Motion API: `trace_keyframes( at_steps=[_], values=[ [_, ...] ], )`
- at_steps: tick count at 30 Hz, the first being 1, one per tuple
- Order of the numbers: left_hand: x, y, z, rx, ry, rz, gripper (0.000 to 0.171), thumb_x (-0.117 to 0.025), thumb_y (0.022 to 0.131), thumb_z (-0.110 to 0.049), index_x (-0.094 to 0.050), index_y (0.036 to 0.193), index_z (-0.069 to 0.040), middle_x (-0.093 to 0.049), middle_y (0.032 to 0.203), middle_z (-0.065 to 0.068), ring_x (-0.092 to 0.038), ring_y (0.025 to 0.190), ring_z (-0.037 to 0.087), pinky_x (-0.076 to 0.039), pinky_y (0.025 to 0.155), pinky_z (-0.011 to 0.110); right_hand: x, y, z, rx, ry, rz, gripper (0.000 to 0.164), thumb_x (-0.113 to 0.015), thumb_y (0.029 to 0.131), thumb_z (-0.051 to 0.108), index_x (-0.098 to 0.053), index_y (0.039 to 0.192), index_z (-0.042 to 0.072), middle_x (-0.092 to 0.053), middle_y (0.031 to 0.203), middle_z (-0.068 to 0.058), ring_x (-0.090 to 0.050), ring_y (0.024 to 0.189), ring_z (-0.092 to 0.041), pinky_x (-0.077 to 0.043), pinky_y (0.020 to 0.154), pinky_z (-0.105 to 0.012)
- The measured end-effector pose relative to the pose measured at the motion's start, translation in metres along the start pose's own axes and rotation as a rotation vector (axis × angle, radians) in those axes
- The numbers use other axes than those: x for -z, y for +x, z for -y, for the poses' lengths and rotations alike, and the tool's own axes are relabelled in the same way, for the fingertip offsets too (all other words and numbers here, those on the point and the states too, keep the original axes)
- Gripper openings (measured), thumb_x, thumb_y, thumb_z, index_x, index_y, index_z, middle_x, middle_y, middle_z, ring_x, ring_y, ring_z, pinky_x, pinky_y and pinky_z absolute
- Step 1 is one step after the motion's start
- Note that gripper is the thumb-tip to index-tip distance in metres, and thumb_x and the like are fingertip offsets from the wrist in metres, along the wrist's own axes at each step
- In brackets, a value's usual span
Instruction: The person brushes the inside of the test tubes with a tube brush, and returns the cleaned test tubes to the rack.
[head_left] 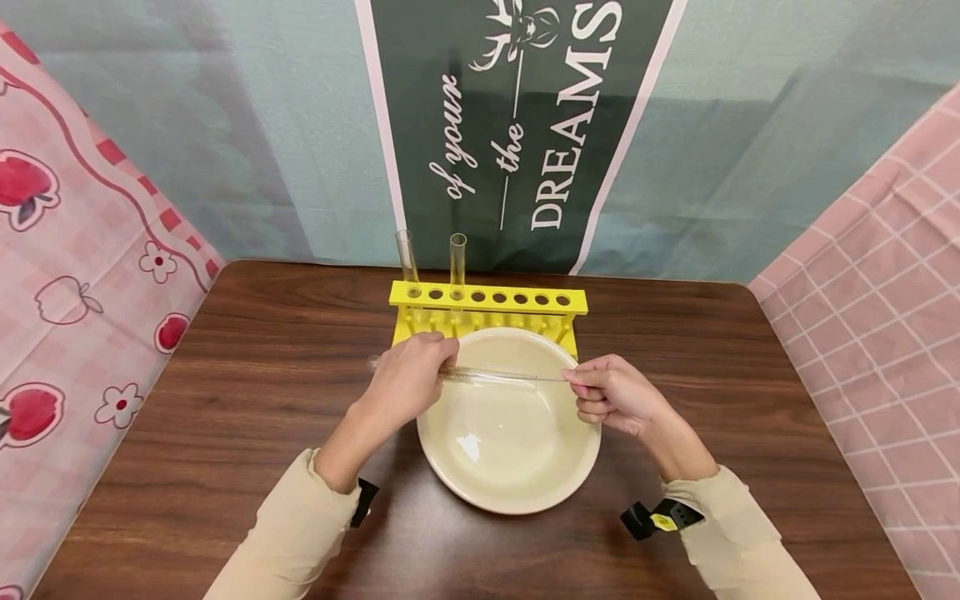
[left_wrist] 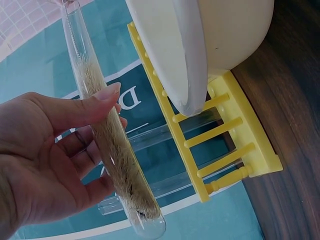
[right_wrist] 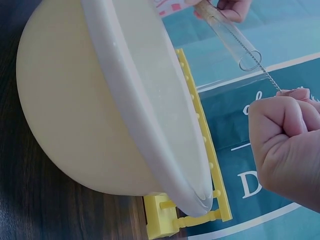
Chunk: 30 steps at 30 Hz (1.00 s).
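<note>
My left hand (head_left: 408, 377) grips a clear glass test tube (left_wrist: 80, 42) around its middle, thumb on one side and fingers on the other. Inside the tube's closed end sit the pale bristles of a test tube brush (left_wrist: 122, 165). The brush's twisted wire handle (right_wrist: 267, 75) comes out of the tube's mouth, and my right hand (head_left: 617, 393) pinches it between thumb and fingers. Tube and brush lie nearly level above a cream basin (head_left: 510, 442). In the head view, the left hand hides the bristles.
Behind the basin stands a yellow test tube rack (head_left: 525, 298), partly covered by the basin's rim. Two glass tubes stand in its left holes, one tilted tube (head_left: 406, 258) and one upright tube (head_left: 458, 262). A wooden table (head_left: 247, 433) carries everything, with curtains at the back and sides.
</note>
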<state>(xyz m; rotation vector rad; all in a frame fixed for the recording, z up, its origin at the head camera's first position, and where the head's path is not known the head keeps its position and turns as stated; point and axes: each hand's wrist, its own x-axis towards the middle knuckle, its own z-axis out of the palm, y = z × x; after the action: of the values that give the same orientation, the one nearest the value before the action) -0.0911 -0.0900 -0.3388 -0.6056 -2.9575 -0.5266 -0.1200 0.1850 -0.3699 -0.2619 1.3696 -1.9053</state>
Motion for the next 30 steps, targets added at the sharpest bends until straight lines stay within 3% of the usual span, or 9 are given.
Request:
trace_keyframes(
  at_steps=[30],
  values=[
    [0.0, -0.006, 0.007, 0.0, -0.033, -0.015, 0.027, -0.058, 0.07, 0.014, -0.051, 0.067, -0.013, -0.045, 0.065, -0.003, -0.046, 0.062, 0.016, -0.035, 0.047, 0.029, 0.013, -0.01, 0.0, 0.03, 0.079, 0.091, 0.04, -0.029, 0.096, -0.002, -0.049, 0.063, 0.006, -0.016, 0.053, -0.001, -0.009, 0.042, -0.013, -0.011, 0.043, -0.025]
  ],
)
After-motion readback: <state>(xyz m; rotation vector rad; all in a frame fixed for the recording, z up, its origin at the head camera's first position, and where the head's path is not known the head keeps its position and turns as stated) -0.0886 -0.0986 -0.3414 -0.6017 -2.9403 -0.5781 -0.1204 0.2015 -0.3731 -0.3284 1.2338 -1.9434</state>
